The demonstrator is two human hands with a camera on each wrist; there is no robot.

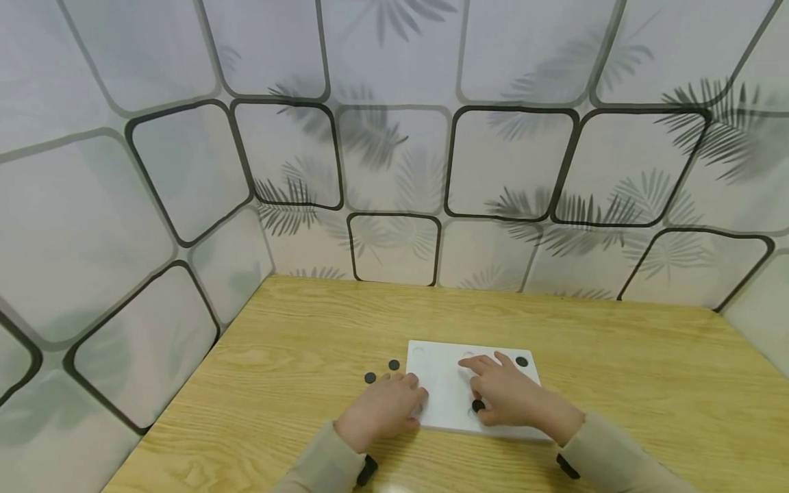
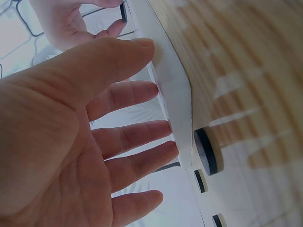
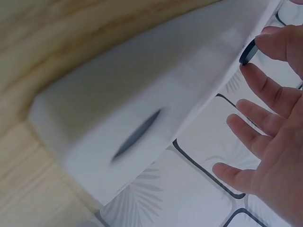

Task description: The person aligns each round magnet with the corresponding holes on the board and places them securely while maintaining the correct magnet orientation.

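A white rectangular board (image 1: 445, 380) with shallow round recesses lies flat on the table. My right hand (image 1: 508, 396) is over its right half, pinching a small black disc (image 3: 248, 52) between thumb and index finger; the other fingers spread out. That disc is held on edge, close over a recess near the board's front side. Another black disc (image 1: 521, 361) sits in the far right recess. At the board's left end, my left hand (image 2: 57, 137) rests with extended fingers, its fingertips right at the edge. It holds no disc and covers part of the board's left side.
Left of the board, beyond my left hand, loose black discs (image 1: 370, 377) lie on the wooden table (image 1: 296, 342); the left wrist view shows a nearer black disc (image 2: 209, 150) among them. Patterned fabric walls (image 1: 394, 164) stand behind and at the left of the table.
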